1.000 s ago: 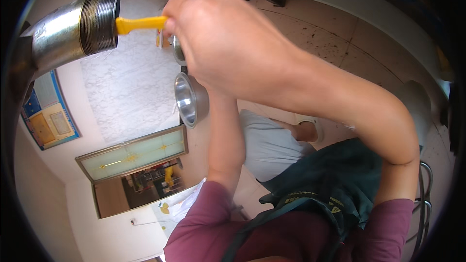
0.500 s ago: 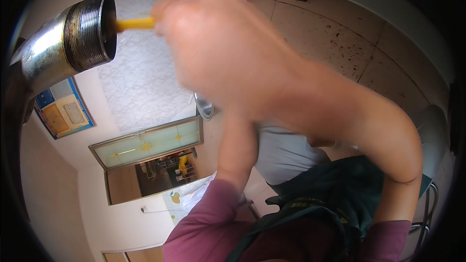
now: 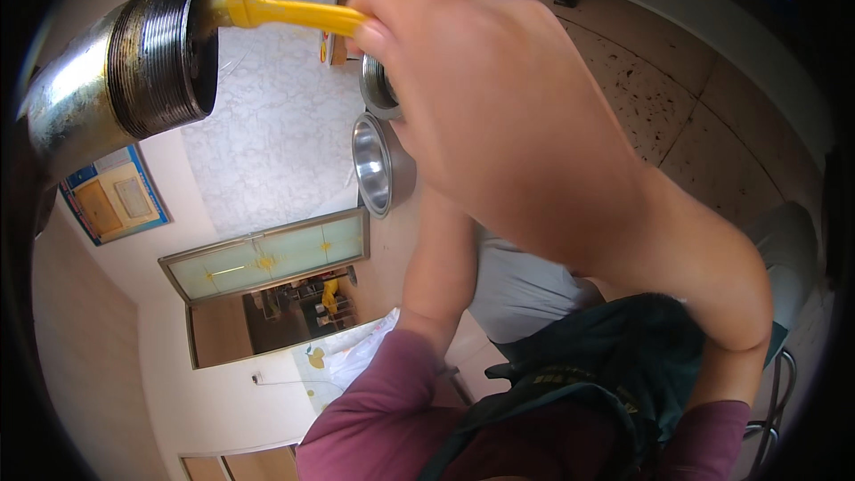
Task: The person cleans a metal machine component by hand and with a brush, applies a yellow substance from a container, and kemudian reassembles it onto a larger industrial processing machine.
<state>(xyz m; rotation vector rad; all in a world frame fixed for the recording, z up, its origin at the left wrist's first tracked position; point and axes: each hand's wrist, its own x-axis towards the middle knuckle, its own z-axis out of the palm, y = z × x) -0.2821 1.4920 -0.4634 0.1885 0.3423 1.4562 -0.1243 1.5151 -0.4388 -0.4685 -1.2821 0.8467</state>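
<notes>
My right hand (image 3: 499,107) grips a yellow plastic-handled tool (image 3: 289,12) between thumb and fingers. The tool's far end reaches the open mouth of a worn metal pipe (image 3: 142,62) with a threaded black-and-silver end, at upper left; whether it sits just inside is hard to tell. My left forearm (image 3: 441,276) runs up behind my right hand, which hides my left hand. Beside them are a steel bowl (image 3: 385,191) and another round metal container (image 3: 372,98), partly covered by my right hand.
Behind are a pale marbled surface (image 3: 249,151), a framed board (image 3: 111,196), a door with frosted panel (image 3: 232,263) and tiled floor (image 3: 650,89) with dark specks. My legs and dark apron (image 3: 588,347) are below, beside curved metal chair tubing (image 3: 784,392).
Since half a second ago my right hand has shifted right and slightly up with the yellow tool, showing more of the handle outside the pipe. The steel bowl shows more fully again.
</notes>
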